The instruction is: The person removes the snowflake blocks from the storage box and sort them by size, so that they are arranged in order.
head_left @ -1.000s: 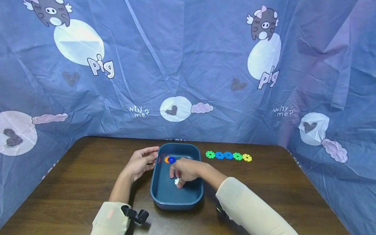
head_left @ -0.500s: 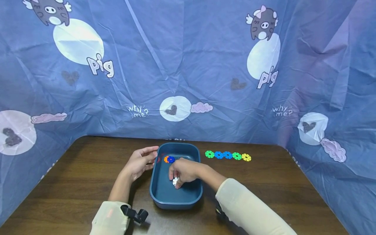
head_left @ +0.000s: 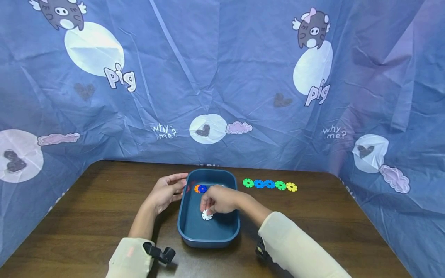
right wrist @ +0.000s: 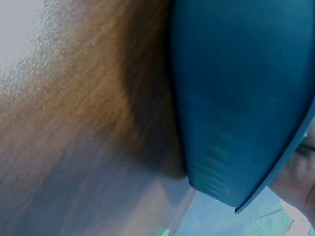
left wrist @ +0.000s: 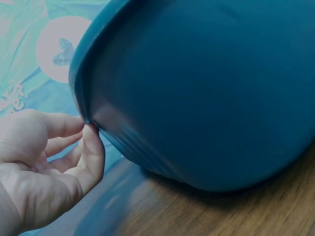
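Head view: right hand (head_left: 222,199) pinches one white notched disc (head_left: 206,217) inside one blue plastic tub (head_left: 208,234); one orange disc (head_left: 197,189), one navy disc (head_left: 203,189) at eleven o'clock; five coloured discs (head_left: 269,184) at two, on wood-grain desk (head_left: 333,220); printed blue cloth (head_left: 243,85) behind. Left wrist: left hand (left wrist: 51,182) pinches tub's rim.

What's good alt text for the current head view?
A person's right grip pinches a white disc inside a blue tub held by the left grip. An orange disc and a dark blue disc sit inside; to the right, a row of five discs, green, blue, blue, green, yellow, lies on a wooden table.
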`<state>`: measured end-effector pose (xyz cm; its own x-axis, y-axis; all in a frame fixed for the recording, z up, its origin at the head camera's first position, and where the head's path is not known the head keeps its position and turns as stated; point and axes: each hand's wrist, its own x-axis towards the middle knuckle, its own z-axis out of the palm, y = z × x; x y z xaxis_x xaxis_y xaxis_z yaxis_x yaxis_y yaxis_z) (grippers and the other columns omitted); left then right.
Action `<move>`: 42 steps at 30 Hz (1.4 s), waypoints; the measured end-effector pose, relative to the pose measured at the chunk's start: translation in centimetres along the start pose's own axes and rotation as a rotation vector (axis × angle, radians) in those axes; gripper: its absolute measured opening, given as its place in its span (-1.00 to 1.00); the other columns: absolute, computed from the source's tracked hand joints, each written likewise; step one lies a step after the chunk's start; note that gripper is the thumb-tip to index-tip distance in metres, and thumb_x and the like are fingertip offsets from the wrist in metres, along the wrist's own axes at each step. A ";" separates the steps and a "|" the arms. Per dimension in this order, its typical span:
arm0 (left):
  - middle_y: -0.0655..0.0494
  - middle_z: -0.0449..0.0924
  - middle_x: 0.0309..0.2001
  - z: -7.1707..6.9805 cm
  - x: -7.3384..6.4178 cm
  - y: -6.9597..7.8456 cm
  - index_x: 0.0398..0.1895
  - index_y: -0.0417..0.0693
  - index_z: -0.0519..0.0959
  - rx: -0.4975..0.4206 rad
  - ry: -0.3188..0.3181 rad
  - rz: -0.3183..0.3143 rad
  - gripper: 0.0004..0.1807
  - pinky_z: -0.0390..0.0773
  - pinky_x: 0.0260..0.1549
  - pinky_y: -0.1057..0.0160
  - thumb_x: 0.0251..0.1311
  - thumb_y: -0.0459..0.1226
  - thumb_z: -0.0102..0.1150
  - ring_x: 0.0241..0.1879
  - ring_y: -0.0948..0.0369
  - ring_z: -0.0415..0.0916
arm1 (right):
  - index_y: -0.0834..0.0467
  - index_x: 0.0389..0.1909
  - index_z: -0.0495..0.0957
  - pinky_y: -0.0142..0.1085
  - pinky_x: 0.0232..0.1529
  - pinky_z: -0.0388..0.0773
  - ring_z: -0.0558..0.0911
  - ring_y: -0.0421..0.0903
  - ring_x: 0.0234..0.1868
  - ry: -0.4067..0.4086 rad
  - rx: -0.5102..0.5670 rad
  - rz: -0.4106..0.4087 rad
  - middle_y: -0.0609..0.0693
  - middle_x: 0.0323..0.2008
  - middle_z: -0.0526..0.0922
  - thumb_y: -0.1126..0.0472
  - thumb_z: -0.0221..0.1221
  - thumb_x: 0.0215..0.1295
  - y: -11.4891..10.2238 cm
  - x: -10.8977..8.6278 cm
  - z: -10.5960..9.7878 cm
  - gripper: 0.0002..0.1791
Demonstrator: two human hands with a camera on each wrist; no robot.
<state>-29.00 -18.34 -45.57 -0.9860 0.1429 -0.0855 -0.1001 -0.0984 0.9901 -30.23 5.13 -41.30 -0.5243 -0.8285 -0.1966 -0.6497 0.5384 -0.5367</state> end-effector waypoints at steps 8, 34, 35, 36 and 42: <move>0.06 0.57 -0.10 0.0 0.0 0.1 0.43 -0.33 0.36 0.010 0.012 -0.012 -0.52 0.67 -0.19 0.25 0.50 -0.38 0.06 -0.16 0.20 0.61 | 0.14 -0.20 0.74 -0.46 -0.17 0.59 0.63 -0.34 -0.30 0.030 0.035 -0.048 -0.14 -0.36 0.73 0.37 0.34 0.32 -0.1 -0.9 -1.5 -0.90; 0.09 0.58 -0.15 -0.1 0.0 -0.2 0.43 -0.35 0.34 -0.022 0.007 -0.007 -0.51 0.66 -0.24 0.29 0.51 -0.37 0.08 -0.18 0.20 0.66 | 0.22 -0.14 0.72 -0.26 -0.22 0.60 0.63 -0.11 -0.30 0.351 0.199 0.084 0.02 -0.31 0.72 0.37 0.27 0.39 5.3 -9.1 -8.9 -0.89; 0.09 0.58 -0.15 -0.1 0.0 -0.2 0.43 -0.35 0.34 -0.022 0.007 -0.007 -0.51 0.66 -0.24 0.29 0.51 -0.38 0.07 -0.18 0.20 0.66 | 0.23 -0.14 0.72 -0.26 -0.25 0.59 0.63 -0.11 -0.31 0.360 0.210 0.094 0.04 -0.31 0.72 0.37 0.26 0.39 5.6 -9.5 -9.1 -0.89; 0.09 0.58 -0.15 -0.1 0.0 -0.1 0.43 -0.35 0.34 -0.023 0.008 -0.008 -0.51 0.66 -0.24 0.28 0.51 -0.38 0.07 -0.17 0.19 0.67 | 0.25 -0.14 0.71 -0.28 -0.27 0.58 0.63 -0.10 -0.32 0.368 0.219 0.102 0.05 -0.31 0.73 0.39 0.25 0.39 5.9 -9.8 -9.3 -0.88; 0.08 0.57 -0.14 -0.1 0.0 0.0 0.42 -0.35 0.35 -0.017 0.010 -0.010 -0.52 0.66 -0.22 0.27 0.51 -0.39 0.05 -0.17 0.20 0.65 | 0.29 -0.13 0.71 -0.29 -0.26 0.60 0.67 -0.08 -0.27 0.442 0.209 0.187 0.08 -0.27 0.74 0.41 0.24 0.39 8.0 -11.8 -10.2 -0.87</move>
<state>-29.01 -18.45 -45.58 -0.9862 0.1340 -0.0968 -0.1123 -0.1141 0.9871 -34.88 20.84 -34.91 -0.8324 -0.5530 0.0368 -0.4232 0.5912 -0.6866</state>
